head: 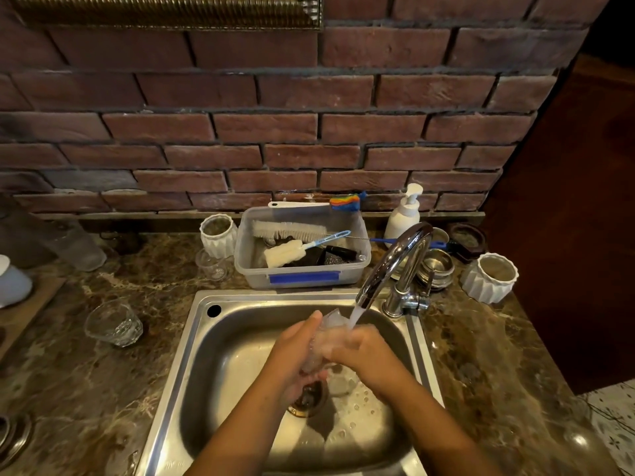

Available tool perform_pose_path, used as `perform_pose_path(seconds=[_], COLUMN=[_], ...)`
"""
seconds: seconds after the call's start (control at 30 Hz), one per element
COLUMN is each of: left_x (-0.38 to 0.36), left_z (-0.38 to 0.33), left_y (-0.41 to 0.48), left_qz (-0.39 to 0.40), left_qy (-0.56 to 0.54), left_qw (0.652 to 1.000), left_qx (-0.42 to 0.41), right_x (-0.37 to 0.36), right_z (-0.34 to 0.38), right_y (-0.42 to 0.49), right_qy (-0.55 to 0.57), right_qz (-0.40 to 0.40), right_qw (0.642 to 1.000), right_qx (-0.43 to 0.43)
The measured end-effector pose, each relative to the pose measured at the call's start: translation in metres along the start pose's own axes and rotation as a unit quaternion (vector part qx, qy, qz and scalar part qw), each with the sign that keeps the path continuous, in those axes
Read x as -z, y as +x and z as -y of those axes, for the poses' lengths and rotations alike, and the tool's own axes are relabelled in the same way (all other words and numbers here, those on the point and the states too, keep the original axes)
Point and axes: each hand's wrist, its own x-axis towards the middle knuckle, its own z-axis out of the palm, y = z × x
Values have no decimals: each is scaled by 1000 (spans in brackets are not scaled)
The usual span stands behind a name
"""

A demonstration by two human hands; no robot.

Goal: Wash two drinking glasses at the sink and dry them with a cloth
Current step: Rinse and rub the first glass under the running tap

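2 hands meet over the sink (192, 338), under the tap (395, 255). Between them is a clear glass (329, 320), held tilted, with its rim up toward the spout and its body blurred by motion and wet. The left hand (297, 352) grasps the glass from the left, fingers laid along its side and thumb below. The right hand (360, 350) clasps it from the right, fingers curled over it. Water (355, 314) runs from the spout onto the glass and the right hand's knuckles. Drops lie on the basin floor near the drain (307, 400).

The 2nd glass (113, 322) stands upright on the worktop (103, 389), left of the sink and well apart from the hands.

Behind the sink sits a clear plastic tub (247, 266) with a blue label on its front. It holds a white bristle brush (288, 230) and a foam brush (283, 252). A small glass (211, 266) stands just left of the tub, in front of a white ribbed pot (218, 235). A soap bottle (403, 218) with a pump stands right of the tub. Steel bowls (436, 266) sit behind the tap, and another ribbed pot (489, 281) stands further right. A brick wall (275, 132) rises behind the worktop.
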Motion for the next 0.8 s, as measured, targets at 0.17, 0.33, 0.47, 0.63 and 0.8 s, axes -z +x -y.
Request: perform_pose_path(seconds=[0.17,0.33,0.47,0.63,0.8], left_x=[-29,-24,-27,-32,-18], left_z=[4,30,34,16,10], left_y=[6,11,12,5,7], left_qz=[-91,-90,-122,-58,-2], left_qy=[162,355,203,-108,-184], left_qw=[977,885,949,987,965], left_qx=[-104,-287,-207,107,189], right_x=[-22,-17,-20,-18,-14], right_z=[-14,-17,-6,-4,-13], right_y=[5,7,9,-3,-6], right_qy=[144,287,163,-209,-308], right_qz=[-232,-257,-245,-221,-169], right_qw=[953,886,934,952,929], right_qx=[-134,-258,-205,32,120])
